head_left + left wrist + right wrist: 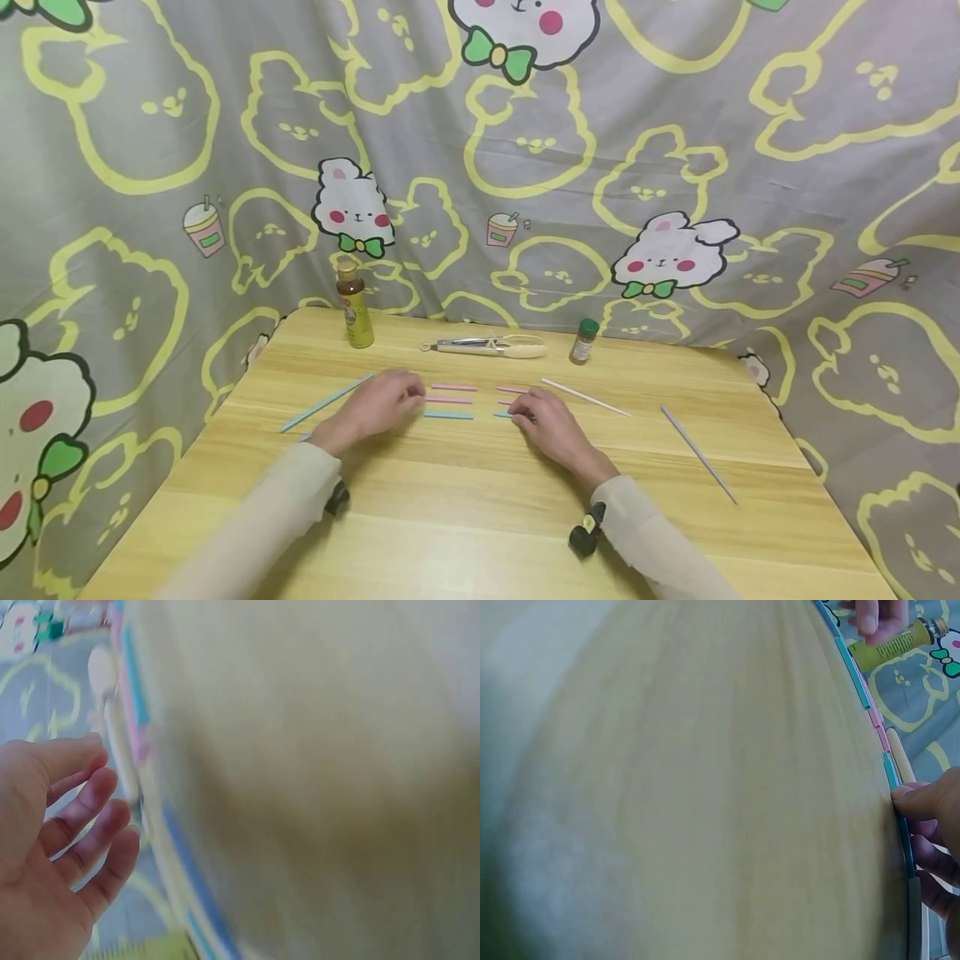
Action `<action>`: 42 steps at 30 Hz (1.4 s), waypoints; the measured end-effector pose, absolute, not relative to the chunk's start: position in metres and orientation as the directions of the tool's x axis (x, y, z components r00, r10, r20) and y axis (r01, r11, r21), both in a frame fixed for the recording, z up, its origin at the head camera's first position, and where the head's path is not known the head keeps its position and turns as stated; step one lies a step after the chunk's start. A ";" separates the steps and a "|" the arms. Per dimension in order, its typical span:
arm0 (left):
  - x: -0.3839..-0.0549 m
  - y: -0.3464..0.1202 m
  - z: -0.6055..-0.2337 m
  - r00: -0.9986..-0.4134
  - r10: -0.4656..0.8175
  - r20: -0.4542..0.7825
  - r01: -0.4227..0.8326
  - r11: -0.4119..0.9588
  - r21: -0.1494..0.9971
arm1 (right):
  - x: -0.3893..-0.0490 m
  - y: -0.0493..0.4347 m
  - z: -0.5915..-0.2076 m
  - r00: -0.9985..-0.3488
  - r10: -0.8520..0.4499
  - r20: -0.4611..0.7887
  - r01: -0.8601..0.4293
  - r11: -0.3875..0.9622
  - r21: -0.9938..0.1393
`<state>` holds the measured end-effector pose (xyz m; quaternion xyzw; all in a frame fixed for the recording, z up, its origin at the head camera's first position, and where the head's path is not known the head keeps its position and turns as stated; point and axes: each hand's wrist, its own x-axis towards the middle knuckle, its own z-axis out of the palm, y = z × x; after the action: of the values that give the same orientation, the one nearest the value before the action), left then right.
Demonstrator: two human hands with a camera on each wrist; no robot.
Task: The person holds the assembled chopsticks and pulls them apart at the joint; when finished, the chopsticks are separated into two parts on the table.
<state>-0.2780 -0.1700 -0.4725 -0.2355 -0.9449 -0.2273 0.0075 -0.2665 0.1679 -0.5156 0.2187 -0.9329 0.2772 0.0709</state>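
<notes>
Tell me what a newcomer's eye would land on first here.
First, probably, the grey curtain filling the background, covered in cartoon animals with bold yellow outlines. Next, mid-table, the left hand and right hand on either side of short pink and blue sticks in rows. Behind them, tongs lie between a yellow bottle and a green-capped jar.

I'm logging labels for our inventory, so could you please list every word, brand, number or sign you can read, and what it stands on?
No text can be read.
Bottle: print on its label, too small and blurred to read.
Jar: label too small to read.
</notes>
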 end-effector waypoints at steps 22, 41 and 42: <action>-0.257 -0.350 -0.490 -0.960 0.279 0.036 0.258 0.820 0.512 | -0.267 0.171 -0.515 -0.906 -0.350 0.237 -0.423 0.748 -0.512; -0.244 -0.225 -0.449 -0.852 0.513 0.104 0.472 0.667 0.577 | -0.247 0.159 -0.489 -0.878 -0.367 0.306 -0.475 0.594 -0.650; -0.242 -0.217 -0.448 -0.839 0.535 0.101 0.488 0.656 0.576 | -0.244 0.157 -0.486 -0.874 -0.378 0.305 -0.480 0.579 -0.659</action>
<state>-0.2416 -0.2166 -0.4475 -0.2813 -0.9091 -0.3049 -0.0386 -0.2441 0.1568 -0.4858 0.2422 -0.8860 0.3899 0.0653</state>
